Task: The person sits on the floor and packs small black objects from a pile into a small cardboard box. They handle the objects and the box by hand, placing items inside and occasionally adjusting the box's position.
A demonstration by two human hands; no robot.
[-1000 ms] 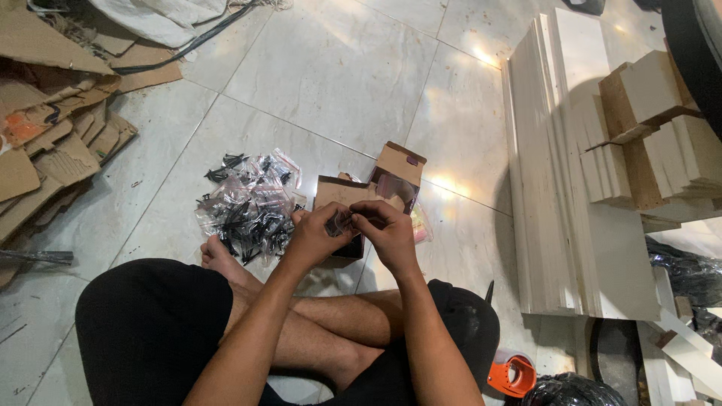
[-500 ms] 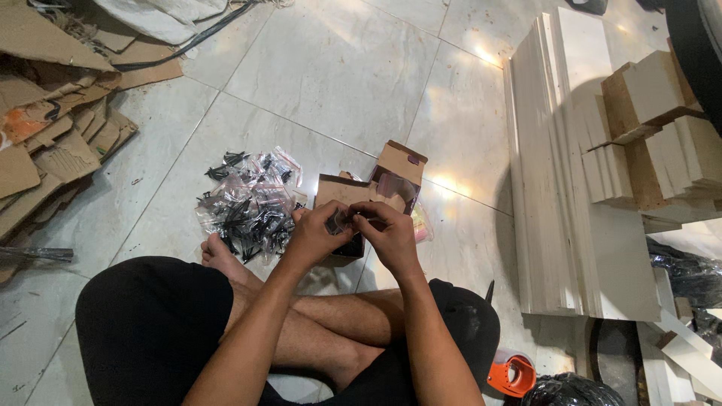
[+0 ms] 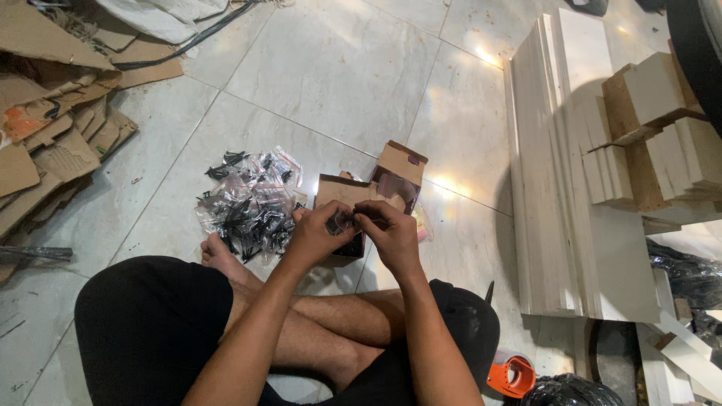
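I sit cross-legged on a tiled floor. My left hand (image 3: 317, 234) and my right hand (image 3: 389, 234) meet in front of my knees, both pinching a small clear plastic bag (image 3: 344, 222) with dark small parts inside. Right behind my hands stands a small open cardboard box (image 3: 353, 192) with raised flaps. To the left of it lies a pile of clear bags with black screws (image 3: 248, 203) on the floor, next to my bare foot (image 3: 218, 256).
Flattened cardboard scraps (image 3: 53, 135) are heaped at the left. Stacked white boards (image 3: 564, 188) and short white-faced wood blocks (image 3: 654, 128) lie at the right. An orange tape dispenser (image 3: 513, 376) sits by my right knee, a black bag (image 3: 568, 391) beside it.
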